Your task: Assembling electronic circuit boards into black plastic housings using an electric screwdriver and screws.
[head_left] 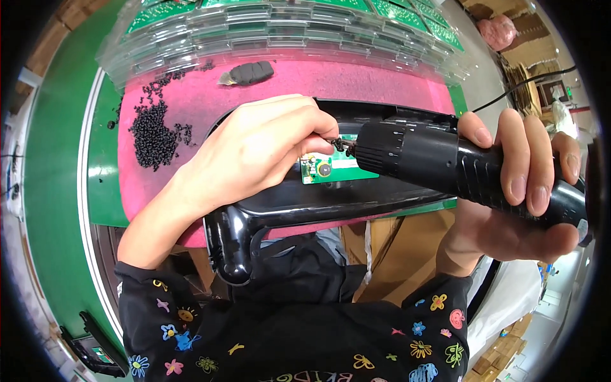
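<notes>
My right hand (519, 172) is wrapped round a black electric screwdriver (426, 156), held level with its tip to the left. My left hand (267, 143) is closed in a pinch at that tip, where small black screws (344, 148) show between the fingertips and the bit. How many it holds is hidden. Beneath both hands lies a black plastic housing (305, 204) with a rounded arm at its near left corner. A green circuit board (347, 173) with a round dark part sits inside the housing, partly covered by the left fingers and the screwdriver.
A pile of black screws (153, 137) is spread on the pink mat (191, 83) at left. Behind the housing lies a dark wrapped object (251, 73). Stacked clear trays (280, 35) with green boards line the back. A cable (525, 79) hangs at right. Another black housing (95, 347) is at lower left.
</notes>
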`<state>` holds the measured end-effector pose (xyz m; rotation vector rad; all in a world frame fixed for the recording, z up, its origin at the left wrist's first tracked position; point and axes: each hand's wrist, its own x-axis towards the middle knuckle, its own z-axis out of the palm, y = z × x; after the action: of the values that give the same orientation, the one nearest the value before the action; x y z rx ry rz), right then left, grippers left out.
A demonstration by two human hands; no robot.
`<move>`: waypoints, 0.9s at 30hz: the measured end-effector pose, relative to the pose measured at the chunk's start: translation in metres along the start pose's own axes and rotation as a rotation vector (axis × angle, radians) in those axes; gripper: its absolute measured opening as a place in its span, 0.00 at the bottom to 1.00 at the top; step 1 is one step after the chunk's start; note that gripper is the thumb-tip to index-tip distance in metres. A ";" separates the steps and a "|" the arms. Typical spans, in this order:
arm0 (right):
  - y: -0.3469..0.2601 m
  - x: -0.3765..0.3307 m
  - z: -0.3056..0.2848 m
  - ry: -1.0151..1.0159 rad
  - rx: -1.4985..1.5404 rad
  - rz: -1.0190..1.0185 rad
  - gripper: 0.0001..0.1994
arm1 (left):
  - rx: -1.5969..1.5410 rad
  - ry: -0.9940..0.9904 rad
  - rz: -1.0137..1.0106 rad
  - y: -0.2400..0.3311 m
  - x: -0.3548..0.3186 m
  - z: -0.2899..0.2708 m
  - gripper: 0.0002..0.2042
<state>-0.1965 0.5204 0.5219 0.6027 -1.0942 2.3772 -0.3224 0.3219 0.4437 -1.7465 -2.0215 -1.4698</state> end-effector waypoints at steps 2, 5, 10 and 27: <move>-0.002 -0.002 -0.002 -0.021 -0.050 0.008 0.23 | 0.016 -0.015 -0.012 0.000 -0.001 0.002 0.11; -0.008 0.000 -0.003 -0.055 -0.131 0.016 0.23 | 0.024 -0.001 0.020 -0.001 0.000 0.003 0.11; -0.017 0.005 -0.009 -0.124 -0.258 0.031 0.23 | 0.090 0.062 0.027 0.000 0.002 0.002 0.09; -0.004 0.009 -0.060 -0.130 -0.577 0.088 0.17 | 0.013 -0.138 -0.294 0.005 -0.005 0.005 0.05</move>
<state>-0.2136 0.5717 0.4940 0.5070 -1.7979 1.9599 -0.3144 0.3209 0.4413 -1.6430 -2.4408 -1.4386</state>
